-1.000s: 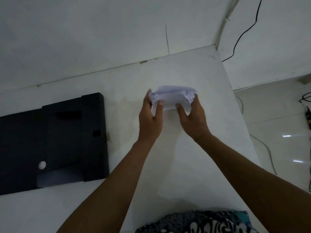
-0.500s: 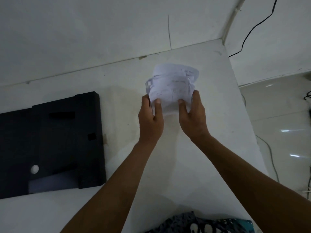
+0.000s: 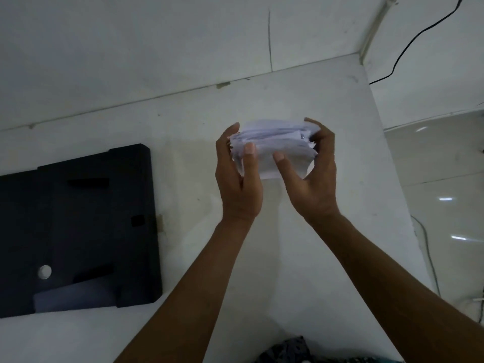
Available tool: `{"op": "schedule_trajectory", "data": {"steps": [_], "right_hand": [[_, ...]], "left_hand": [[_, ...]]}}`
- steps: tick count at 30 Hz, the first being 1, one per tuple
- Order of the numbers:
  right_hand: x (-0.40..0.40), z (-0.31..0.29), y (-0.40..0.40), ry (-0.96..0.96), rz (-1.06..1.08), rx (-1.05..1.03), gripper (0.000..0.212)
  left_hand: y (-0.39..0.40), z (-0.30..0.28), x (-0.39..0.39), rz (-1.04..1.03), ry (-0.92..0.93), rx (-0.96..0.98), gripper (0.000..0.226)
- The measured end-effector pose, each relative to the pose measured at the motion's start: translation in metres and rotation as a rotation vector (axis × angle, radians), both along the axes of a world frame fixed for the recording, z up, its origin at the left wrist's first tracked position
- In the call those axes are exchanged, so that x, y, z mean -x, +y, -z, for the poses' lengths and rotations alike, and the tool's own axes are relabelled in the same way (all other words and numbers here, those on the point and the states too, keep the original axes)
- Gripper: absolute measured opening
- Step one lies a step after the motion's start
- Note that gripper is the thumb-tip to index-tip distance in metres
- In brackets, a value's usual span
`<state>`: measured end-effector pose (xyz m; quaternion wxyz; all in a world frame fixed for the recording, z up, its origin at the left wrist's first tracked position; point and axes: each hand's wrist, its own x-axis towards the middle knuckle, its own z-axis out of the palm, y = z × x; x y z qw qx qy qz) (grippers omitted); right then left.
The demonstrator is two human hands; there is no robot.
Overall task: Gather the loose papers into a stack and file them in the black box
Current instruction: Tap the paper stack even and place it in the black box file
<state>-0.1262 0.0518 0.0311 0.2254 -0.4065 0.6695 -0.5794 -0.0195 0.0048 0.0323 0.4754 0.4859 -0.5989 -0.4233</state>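
Note:
A bundle of white loose papers [image 3: 273, 145] is held above the middle of the white table [image 3: 199, 132], its edges uneven. My left hand [image 3: 239, 179] grips its left side with the thumb on the front. My right hand [image 3: 311, 176] cups its right side, thumb on the front and fingers curled over the far edge. The black box [image 3: 78, 226] lies flat on the table's left part, well apart from both hands, with a pale sheet showing in an opening near its front edge.
A white wall runs along the table's far edge. The table's right edge [image 3: 387, 179] drops to a glossy tiled floor. A black cable [image 3: 408, 45] hangs on the right wall. Patterned dark cloth [image 3: 293, 352] shows at the bottom.
The papers were held upright and fanned half a second ago; now they are tipped flatter and squeezed into a compact bundle between both hands, slightly lower.

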Motion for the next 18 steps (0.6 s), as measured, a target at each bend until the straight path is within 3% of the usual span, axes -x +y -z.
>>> {"op": "schedule_trajectory", "data": {"steps": [3,5,9,12,18], "right_hand": [[0.001,-0.001,-0.008,0.011,0.037,-0.027,0.038],[0.002,-0.006,-0.013,0.038,0.074,-0.015,0.030],[0.003,-0.015,-0.010,0.050,0.052,0.078,0.058],[-0.002,-0.009,-0.007,-0.061,0.026,0.036,0.073],[-0.011,-0.016,-0.029,-0.110,0.059,0.078,0.034]], "left_hand": [[-0.004,-0.001,0.007,-0.046,-0.070,0.028,0.014],[-0.008,-0.008,0.010,-0.079,-0.064,0.066,0.014],[-0.011,-0.016,0.012,-0.051,0.015,0.131,0.030],[-0.006,-0.011,0.011,-0.055,0.016,0.029,0.058],[-0.014,-0.014,0.023,-0.201,0.083,-0.082,0.023]]}}
